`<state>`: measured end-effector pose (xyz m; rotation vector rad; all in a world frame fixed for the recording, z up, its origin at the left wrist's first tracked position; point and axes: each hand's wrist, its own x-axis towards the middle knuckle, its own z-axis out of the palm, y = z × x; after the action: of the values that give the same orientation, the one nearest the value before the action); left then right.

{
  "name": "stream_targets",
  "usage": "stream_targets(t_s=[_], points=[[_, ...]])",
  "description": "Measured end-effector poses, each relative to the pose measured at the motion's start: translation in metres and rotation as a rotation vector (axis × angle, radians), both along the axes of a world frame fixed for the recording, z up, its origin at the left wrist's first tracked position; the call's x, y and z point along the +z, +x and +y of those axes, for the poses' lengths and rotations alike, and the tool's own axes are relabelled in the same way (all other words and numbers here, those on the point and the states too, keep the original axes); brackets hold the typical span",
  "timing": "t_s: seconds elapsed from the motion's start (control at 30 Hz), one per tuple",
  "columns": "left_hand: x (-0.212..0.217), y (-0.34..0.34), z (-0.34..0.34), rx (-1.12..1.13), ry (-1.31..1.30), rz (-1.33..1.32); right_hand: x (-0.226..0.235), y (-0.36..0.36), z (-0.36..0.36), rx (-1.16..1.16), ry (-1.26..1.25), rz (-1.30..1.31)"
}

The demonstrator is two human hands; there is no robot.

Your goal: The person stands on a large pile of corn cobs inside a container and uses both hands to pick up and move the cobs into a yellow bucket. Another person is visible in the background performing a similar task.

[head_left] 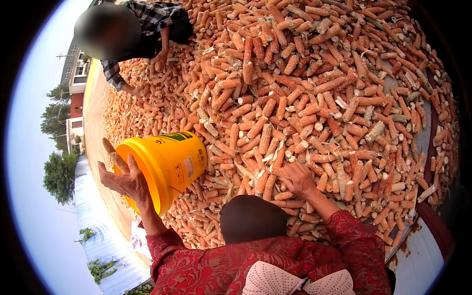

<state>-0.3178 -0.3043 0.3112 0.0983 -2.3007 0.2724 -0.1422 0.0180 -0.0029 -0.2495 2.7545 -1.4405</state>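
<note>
My left hand is raised at the mouth of a yellow bucket, which lies tilted on the pile. Its thumb and fingers are spread wide. Two corn cobs, the nearer one a reddish corn cob, show just beyond the gap between them, seemingly loose. On the pile, my right hand has its fingers curled over an orange-red corn cob. Dried cobs surround that hand on all sides. The bucket's inside is mostly hidden from here.
A large heap of corn cobs spreads ahead and to the right. At the far left, another person in a checked shirt reaches into the heap with both hands. A dark rounded shape sits between my arms. Pale metal sheeting edges the right side.
</note>
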Motion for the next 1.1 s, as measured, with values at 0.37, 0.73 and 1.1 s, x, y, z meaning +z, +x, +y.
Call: stream_targets(t_s=[0.37,0.73,1.1], points=[[-0.267,-0.143,0.078,-0.405,0.263,-0.684,-0.002,-0.004,-0.009,-0.008,-0.020,-0.015],[-0.283,-0.318,0.190,-0.435,0.748,-0.847,0.002,-0.006,-0.008,-0.054,0.005,0.006],[-0.279,-0.215,0.216,-0.646,0.152,-1.095,-0.003,-0.007,-0.011,-0.028,0.004,0.008]])
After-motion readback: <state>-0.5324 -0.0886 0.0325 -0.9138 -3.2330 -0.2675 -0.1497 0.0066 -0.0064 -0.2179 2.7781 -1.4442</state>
